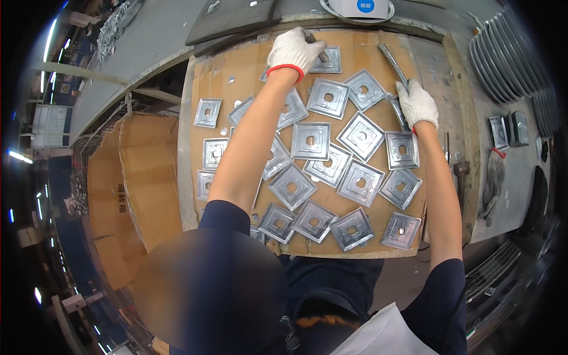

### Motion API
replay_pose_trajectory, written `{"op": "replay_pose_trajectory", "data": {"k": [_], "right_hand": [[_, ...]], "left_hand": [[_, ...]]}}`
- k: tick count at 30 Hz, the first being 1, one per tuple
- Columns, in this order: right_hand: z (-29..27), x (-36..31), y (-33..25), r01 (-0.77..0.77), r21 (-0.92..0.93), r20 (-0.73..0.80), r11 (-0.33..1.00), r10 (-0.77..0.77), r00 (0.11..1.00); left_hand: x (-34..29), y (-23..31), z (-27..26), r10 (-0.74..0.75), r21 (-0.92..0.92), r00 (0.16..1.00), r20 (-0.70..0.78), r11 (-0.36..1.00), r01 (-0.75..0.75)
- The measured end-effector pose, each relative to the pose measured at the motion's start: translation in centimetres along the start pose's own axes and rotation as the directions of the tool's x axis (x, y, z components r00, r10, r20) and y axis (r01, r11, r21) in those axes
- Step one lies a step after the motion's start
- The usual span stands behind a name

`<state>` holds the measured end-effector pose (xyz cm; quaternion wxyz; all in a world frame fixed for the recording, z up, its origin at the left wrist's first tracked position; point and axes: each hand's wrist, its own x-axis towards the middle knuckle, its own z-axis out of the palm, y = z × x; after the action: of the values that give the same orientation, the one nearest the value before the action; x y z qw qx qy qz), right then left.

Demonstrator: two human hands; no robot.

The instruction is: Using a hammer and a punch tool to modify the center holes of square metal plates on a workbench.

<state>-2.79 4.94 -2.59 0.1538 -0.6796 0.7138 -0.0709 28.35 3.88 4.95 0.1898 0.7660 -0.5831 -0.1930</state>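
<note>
My left hand, in a white knit glove with a red cuff, is closed round a short dark metal rod. The rod's lower end meets a square metal plate at the far side of the cardboard-covered table. Over to the right, my gloved right hand is closed on the near end of a longer grey metal rod, which points away to the far left. Beside that hand a metal plate shows edge-on, partly hidden. Several more square plates with central holes lie spread over the cardboard.
A large cardboard box stands left of the table. Stacked round metal pieces are at the far right, with a grey glove nearer. A hammer-like tool lies by the table's right edge. Dark pads lie beyond the far edge.
</note>
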Motion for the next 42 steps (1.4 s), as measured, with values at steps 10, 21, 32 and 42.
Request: {"op": "replay_pose_trajectory", "data": {"k": [10, 21, 32, 42], "right_hand": [[0.0, 0.1, -0.5, -0.006, -0.017, 0.014, 1.0, 0.006, 1.0], [-1.7, 0.9, -0.4, 0.075, 0.03, 0.06, 0.997, -0.077, 0.995], [-12.5, -3.8, -14.4, 0.516, 0.46, -0.445, 0.723, -0.315, 0.838], [-8.0, -1.4, -13.3, 0.394, 0.079, 0.089, 0.916, -0.4, 0.912]], "left_hand": [[0.8, 0.4, 1.8, 0.125, 0.187, 0.983, -0.134, 0.977, -0.098], [0.4, -1.9, 4.1, 0.119, 0.04, 0.986, -0.114, 0.993, -0.115], [0.3, -1.8, 4.3, 0.098, 0.005, 0.989, -0.108, 0.995, -0.098], [-0.4, -1.4, 4.3, 0.094, -0.053, 0.993, -0.068, 0.994, -0.098]]}}
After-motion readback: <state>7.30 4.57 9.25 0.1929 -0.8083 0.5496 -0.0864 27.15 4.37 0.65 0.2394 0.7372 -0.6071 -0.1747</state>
